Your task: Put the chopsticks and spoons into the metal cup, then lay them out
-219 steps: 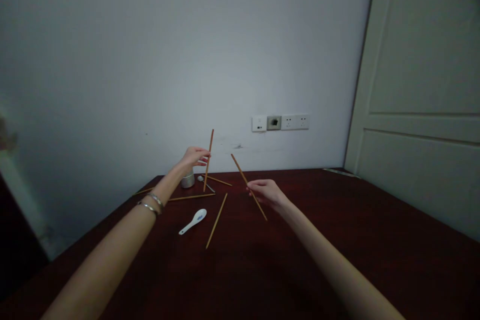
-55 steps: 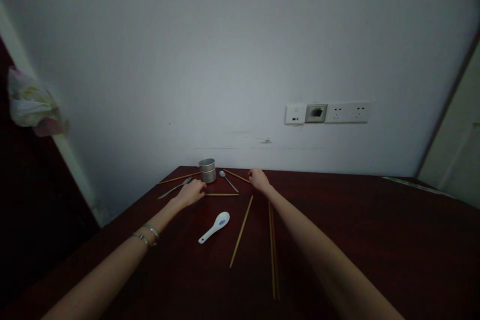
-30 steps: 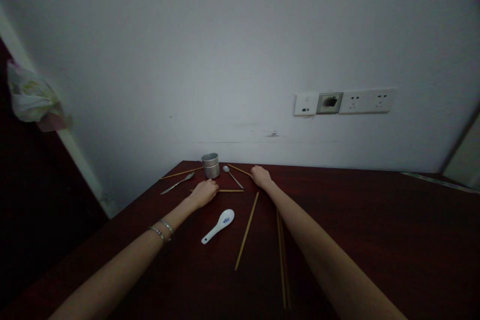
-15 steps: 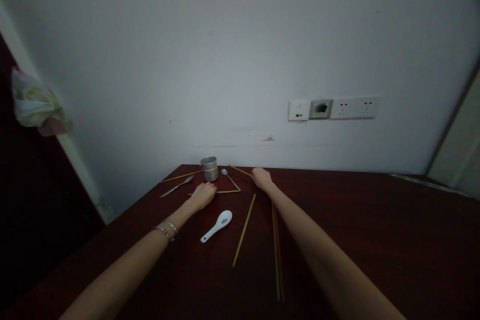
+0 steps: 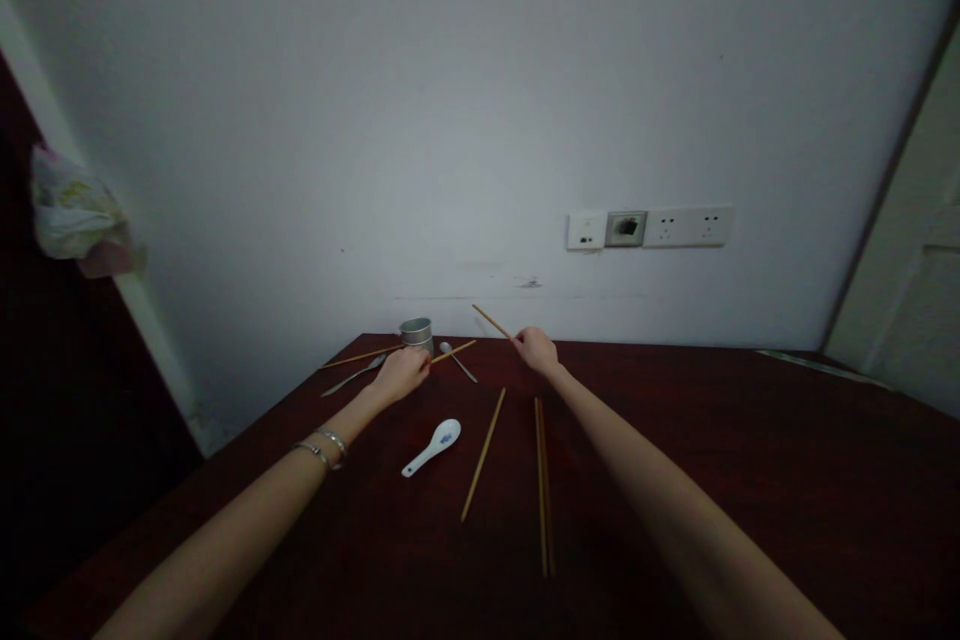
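Observation:
My left hand (image 5: 403, 373) is closed on a chopstick (image 5: 454, 350), whose free end sticks out to the right in front of a metal cup (image 5: 416, 333). My right hand (image 5: 537, 350) grips another chopstick (image 5: 491, 321), its tip pointing up and left against the wall. Between the hands a metal spoon (image 5: 459, 363) lies on the table. A fork (image 5: 352, 377) rests left of the cup, partly behind my left hand. Nearer me lie a white ceramic spoon (image 5: 433, 447), a single chopstick (image 5: 484, 455) and a pair of chopsticks (image 5: 544, 490) side by side.
The dark red table (image 5: 720, 450) meets a pale wall (image 5: 465, 120) with sockets (image 5: 686, 226) on it. One more chopstick (image 5: 361, 357) lies at the far left edge. A plastic bag (image 5: 79, 210) hangs at the left, and a flat strip (image 5: 825, 370) lies at the back right.
Both hands have raised their chopsticks off the table. The left one's free end tilts upward now, and the right one's tip stands higher against the wall. The view has shifted slightly.

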The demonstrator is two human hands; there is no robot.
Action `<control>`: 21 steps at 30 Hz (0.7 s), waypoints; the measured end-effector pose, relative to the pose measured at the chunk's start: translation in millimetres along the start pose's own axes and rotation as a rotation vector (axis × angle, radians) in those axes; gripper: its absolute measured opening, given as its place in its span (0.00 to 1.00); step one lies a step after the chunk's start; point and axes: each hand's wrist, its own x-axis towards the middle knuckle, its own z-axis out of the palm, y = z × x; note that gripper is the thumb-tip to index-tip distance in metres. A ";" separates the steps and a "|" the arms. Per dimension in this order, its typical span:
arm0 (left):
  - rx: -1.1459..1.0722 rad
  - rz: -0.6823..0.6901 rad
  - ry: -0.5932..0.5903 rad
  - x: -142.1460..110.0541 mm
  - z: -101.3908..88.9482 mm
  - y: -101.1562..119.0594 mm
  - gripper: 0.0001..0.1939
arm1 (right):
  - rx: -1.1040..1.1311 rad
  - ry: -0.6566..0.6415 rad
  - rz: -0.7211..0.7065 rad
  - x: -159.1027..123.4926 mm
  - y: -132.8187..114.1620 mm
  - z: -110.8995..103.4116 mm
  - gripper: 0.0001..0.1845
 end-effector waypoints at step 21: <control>-1.557 -0.310 -0.022 37.5 -40.0 143.2 0.08 | 1.232 -0.074 0.291 -124.0 20.4 -92.4 0.10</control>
